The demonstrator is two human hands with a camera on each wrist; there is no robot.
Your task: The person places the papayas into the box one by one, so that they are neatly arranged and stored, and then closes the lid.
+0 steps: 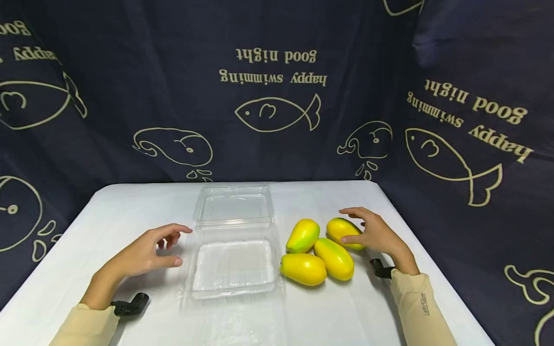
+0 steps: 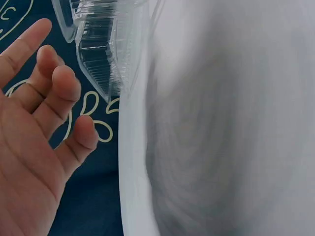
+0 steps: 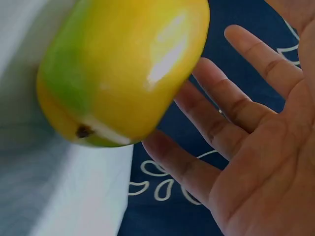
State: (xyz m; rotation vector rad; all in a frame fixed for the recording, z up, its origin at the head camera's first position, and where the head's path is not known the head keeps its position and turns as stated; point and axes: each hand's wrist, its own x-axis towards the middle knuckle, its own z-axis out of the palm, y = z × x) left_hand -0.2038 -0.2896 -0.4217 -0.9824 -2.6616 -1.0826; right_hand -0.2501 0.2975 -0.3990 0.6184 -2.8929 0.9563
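In the head view my left hand (image 1: 149, 250) hovers by the left rim of a clear plastic clamshell box (image 1: 235, 264), thumb and fingers spread apart and holding nothing. The box lies with its lid (image 1: 235, 206) folded back. In the left wrist view the left hand (image 2: 34, 132) has loosely bent fingers, apart from the box (image 2: 101, 54). At the right, my right hand (image 1: 374, 233) reaches over a yellow-green mango (image 1: 339, 228), its thumb in front of the fruit. The right wrist view shows extended fingers of this hand (image 3: 256, 132) beside the mango (image 3: 133, 64); contact is unclear.
Three more mangoes lie close together between the box and the right hand: one at the back (image 1: 304, 235), one in front (image 1: 305, 269), one in the middle (image 1: 335, 259). A white cloth covers the table (image 1: 143, 206). Dark printed curtains (image 1: 277, 158) stand behind and at the sides.
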